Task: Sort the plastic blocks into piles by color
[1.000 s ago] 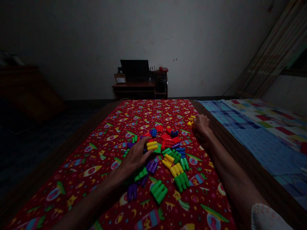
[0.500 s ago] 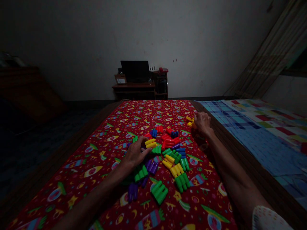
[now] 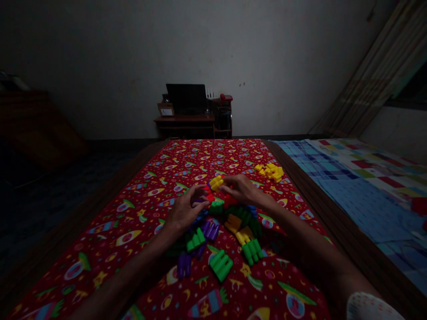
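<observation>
A heap of plastic building blocks (image 3: 230, 231) in green, yellow, purple, red and blue lies on a red patterned cloth (image 3: 140, 222). A yellow block (image 3: 216, 182) is pinched at the far side of the heap between the fingers of my left hand (image 3: 185, 210) and my right hand (image 3: 240, 188), which meet there. Both hands are closed on it. A small pile of yellow blocks (image 3: 271, 171) sits apart near the cloth's far right edge. A green block (image 3: 220, 265) lies nearest to me.
The cloth covers a wooden-edged bed or table (image 3: 307, 178). A checked blue and multicoloured sheet (image 3: 360, 186) lies to the right. A small desk with a dark screen (image 3: 188, 109) stands against the far wall. A curtain (image 3: 376, 75) hangs at the right. The room is dim.
My right hand left the yellow pile at the far right and came to the heap's middle. My left hand lifted the yellow block forward, and both hands now meet on it.
</observation>
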`<state>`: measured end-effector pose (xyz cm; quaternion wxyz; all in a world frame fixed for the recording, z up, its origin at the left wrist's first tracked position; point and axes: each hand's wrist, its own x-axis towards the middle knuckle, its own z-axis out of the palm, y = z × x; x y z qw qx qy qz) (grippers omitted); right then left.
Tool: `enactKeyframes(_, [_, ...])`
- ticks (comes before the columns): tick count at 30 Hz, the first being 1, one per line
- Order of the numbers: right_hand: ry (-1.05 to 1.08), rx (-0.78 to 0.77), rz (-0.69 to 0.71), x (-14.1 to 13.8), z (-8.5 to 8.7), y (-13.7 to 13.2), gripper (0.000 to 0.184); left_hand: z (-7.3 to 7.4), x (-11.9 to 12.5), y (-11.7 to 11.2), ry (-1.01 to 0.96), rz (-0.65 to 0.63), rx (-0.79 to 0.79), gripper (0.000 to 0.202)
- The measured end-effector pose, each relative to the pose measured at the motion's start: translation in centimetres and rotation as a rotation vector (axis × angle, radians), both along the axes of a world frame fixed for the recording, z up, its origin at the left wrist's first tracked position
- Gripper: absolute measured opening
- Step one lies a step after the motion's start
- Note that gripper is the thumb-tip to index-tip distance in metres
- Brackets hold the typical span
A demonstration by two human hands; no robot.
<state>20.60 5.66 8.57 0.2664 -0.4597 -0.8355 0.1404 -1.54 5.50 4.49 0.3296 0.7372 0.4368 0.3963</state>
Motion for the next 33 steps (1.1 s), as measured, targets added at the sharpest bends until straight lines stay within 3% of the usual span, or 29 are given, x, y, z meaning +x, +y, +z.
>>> enactKeyframes(3, [-0.163,0.007,-0.310,4.4,1.0,1.7,0.023,0.3,-0.6,0.5,0.139,0.026,0.182,0.039])
enactKeyframes(6, [-0.364,-0.108,-0.594,8.9,1.1,2.8,0.025,-0.3,-1.5,1.5,0.262,0.041,0.316,0.028])
enactKeyframes(11, [-0.468,-0.265,-0.781,12.8,-0.4,2.8,0.028,-1.7,-2.5,2.8,0.337,0.034,0.325,0.029])
enactKeyframes(16, [-0.485,-0.154,-0.904,12.4,0.0,2.4,0.033,-1.4,-2.8,3.0,0.346,0.046,0.333,0.030])
enactKeyframes(19, [-0.392,-0.091,-0.766,10.1,1.9,1.7,0.026,-1.2,-3.5,3.5,0.321,0.093,0.313,0.031])
enactKeyframes(23, [-0.366,-0.146,-0.197,4.2,3.2,-1.3,0.017,-2.5,-5.5,4.7,0.234,0.240,0.189,0.037])
enactKeyframes(25, [-0.508,-0.106,-0.018,1.2,2.1,-3.6,0.011,-3.3,-6.5,5.2,0.187,0.312,0.100,0.038])
enactKeyframes(28, [-0.645,0.136,0.100,-1.6,-0.9,-6.6,0.014,-4.1,-7.4,5.4,0.141,0.368,0.035,0.038])
enactKeyframes(30, [-0.662,0.276,0.145,-2.3,-2.7,-7.8,0.019,-4.0,-7.5,5.3,0.167,0.365,0.039,0.037])
enactKeyframes(33, [-0.675,0.327,0.165,-2.1,-4.0,-8.1,0.022,-3.7,-7.2,5.1,0.248,0.318,0.086,0.035])
